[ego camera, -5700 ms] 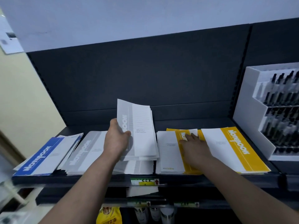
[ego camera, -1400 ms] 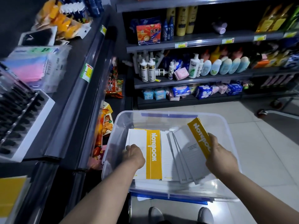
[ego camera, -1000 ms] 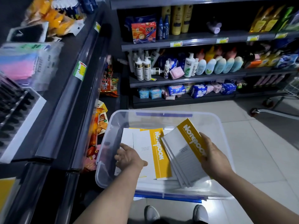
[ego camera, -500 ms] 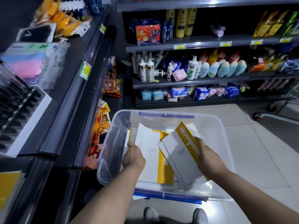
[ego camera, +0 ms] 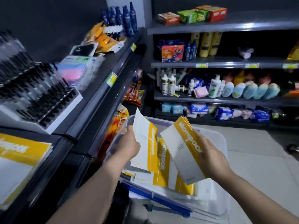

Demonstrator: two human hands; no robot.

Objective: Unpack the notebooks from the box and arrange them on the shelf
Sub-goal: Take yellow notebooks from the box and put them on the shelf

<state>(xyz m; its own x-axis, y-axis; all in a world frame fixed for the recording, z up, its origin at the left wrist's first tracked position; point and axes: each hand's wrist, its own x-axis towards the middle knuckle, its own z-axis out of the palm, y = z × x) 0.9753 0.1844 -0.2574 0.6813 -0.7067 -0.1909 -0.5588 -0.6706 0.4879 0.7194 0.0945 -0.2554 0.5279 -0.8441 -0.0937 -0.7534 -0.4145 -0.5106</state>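
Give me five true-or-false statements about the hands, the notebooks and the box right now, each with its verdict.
1. The left hand holds a yellow-and-white notebook. True.
2. The right hand is empty. False: it grips a small stack of notebooks.
3. The clear plastic box is empty. False: yellow notebooks lie inside.
4. A yellow notebook pile sits on the shelf at left. True.
5. The held notebooks are blue. False: yellow and white.

Dark shelf point(ego camera: 90, 88) runs along left side. On it, near to far: yellow-and-white notebook stack point(ego camera: 17, 160) at near left end, white pen display rack point(ego camera: 37, 97), pastel cloth packs point(ego camera: 80, 68), dark flat pack point(ego camera: 84, 50), yellow snack bags point(ego camera: 103, 39), blue bottles point(ego camera: 123, 18). Clear plastic box point(ego camera: 223, 159) stands on tiled floor point(ego camera: 258, 159).
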